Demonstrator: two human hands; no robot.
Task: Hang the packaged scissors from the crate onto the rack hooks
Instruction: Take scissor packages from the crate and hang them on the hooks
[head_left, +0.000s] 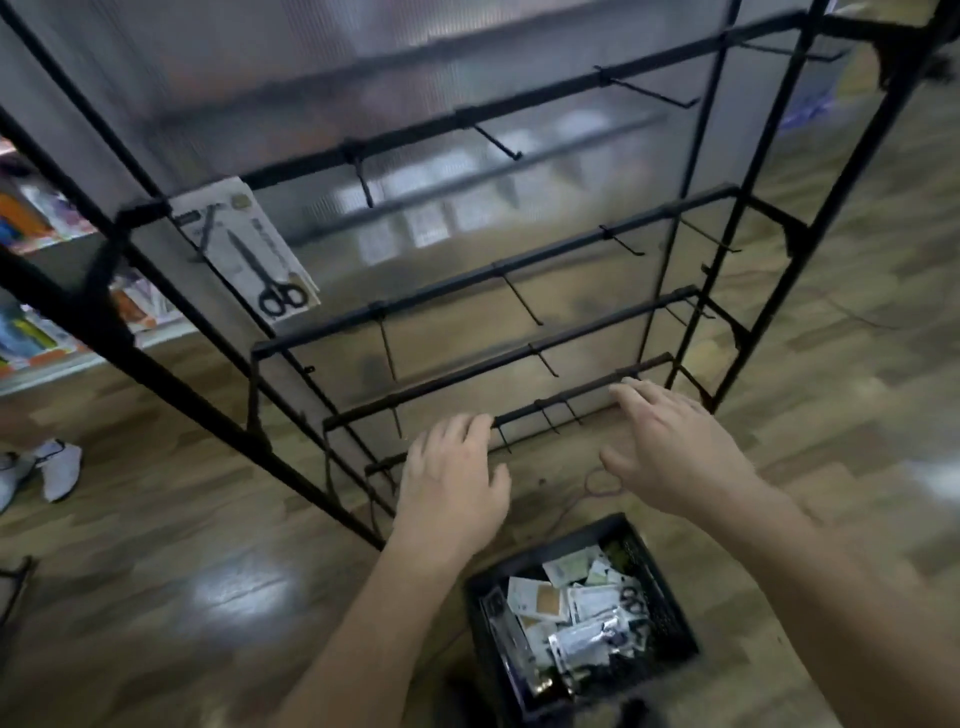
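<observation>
Bare left hand (452, 478) and right hand (670, 447) stretched forward side by side, palms down, fingers loosely spread, nothing held in either. Fingertips of both in line with a low crossbar (550, 404) of the rack (415, 132); contact with it impossible to tell through the blur.

Beneath everything, glossy wood-patterned floor (156, 519). Standing on it, the black metal rack, tall and slanting across the view, crossbars stepped from top to bottom, backed by a translucent ribbed panel (311, 62). Along the crossbars, thin black hooks (498, 141) jutting forward. Beyond the rack's left edge, white shelving (52, 371) stocked with colourful goods too blurred to name.

On the floor near the rack's foot, between the two forearms, black plastic crate (662, 597) with perforated walls, holding a loose heap of packaged scissors (587, 623) on white and silver cards. At the rack's upper left corner, one carded pair of black-handled scissors (249, 249) hanging from the top crossbar, tilted, blades up, handles down. Near the floor's left edge, white trainers (60, 467). Between the hands and the crate, thin cord (589, 483) looped on the floor.
</observation>
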